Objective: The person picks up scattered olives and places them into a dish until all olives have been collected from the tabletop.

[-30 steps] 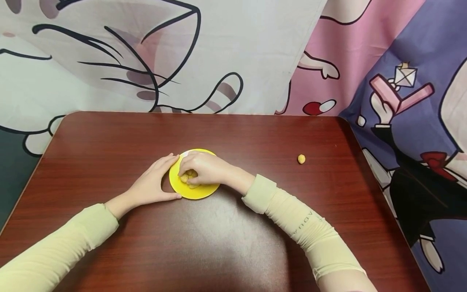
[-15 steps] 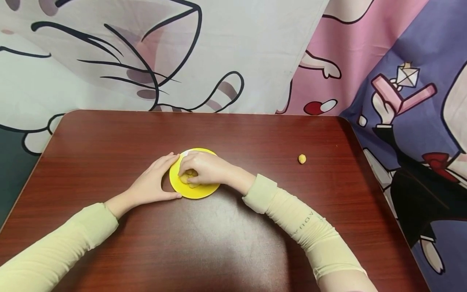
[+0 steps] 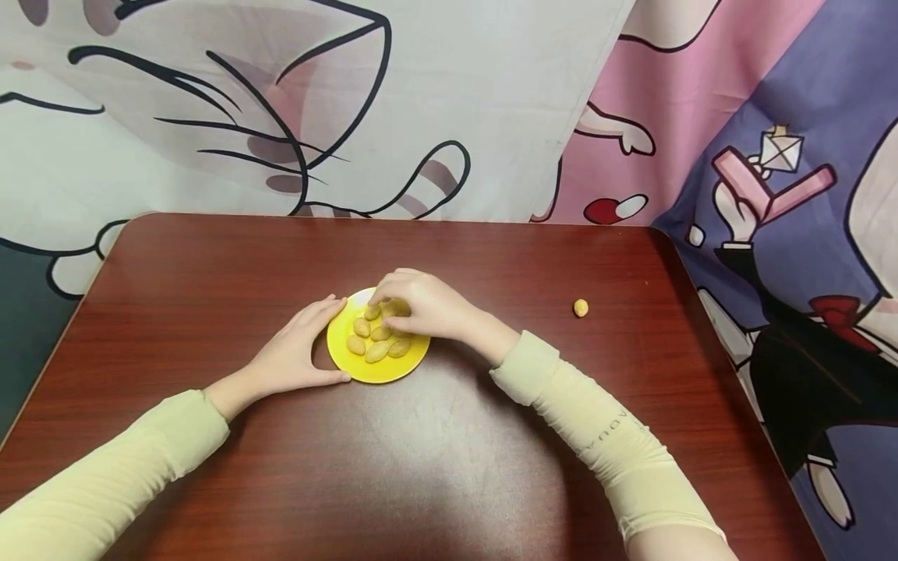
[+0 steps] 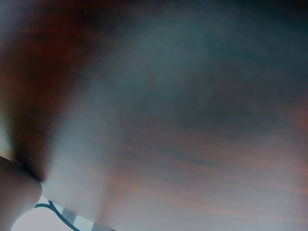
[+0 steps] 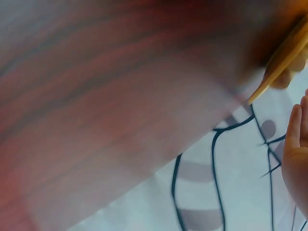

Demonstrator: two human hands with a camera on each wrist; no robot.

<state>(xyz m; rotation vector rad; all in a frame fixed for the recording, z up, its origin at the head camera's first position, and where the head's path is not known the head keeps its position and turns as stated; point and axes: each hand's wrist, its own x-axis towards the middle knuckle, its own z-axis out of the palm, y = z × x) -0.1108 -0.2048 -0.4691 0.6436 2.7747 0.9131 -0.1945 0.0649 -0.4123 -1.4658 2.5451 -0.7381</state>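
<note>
A round yellow plate (image 3: pixel 340 354) bears several tan, oval, nut-like pieces (image 3: pixel 376 352). My left hand (image 3: pixel 291 351) touches the plate's left side, fingers straight along its upper rim and thumb at its lower rim. Over the plate's upper right part is my right hand (image 3: pixel 428 308), its fingers bent downward and a gap showing between fingertips and thumb. Pieces lie under and beside those fingers; I see none clearly gripped. The right wrist view catches the plate's edge (image 5: pixel 274 72) and part of the right hand (image 5: pixel 296 159). Only blurred tabletop and a sliver of skin show in the left wrist view.
One more nut-like piece (image 3: pixel 581 308) lies apart on the reddish-brown wooden table (image 3: pixel 491 467), to the right of the plate. Cartoon-printed curtains (image 3: pixel 491 93) hang behind the table's far edge and along its right side.
My right hand has shifted up and to the right over the plate, uncovering several nut-like pieces that it hid before. My left hand stays at the rim.
</note>
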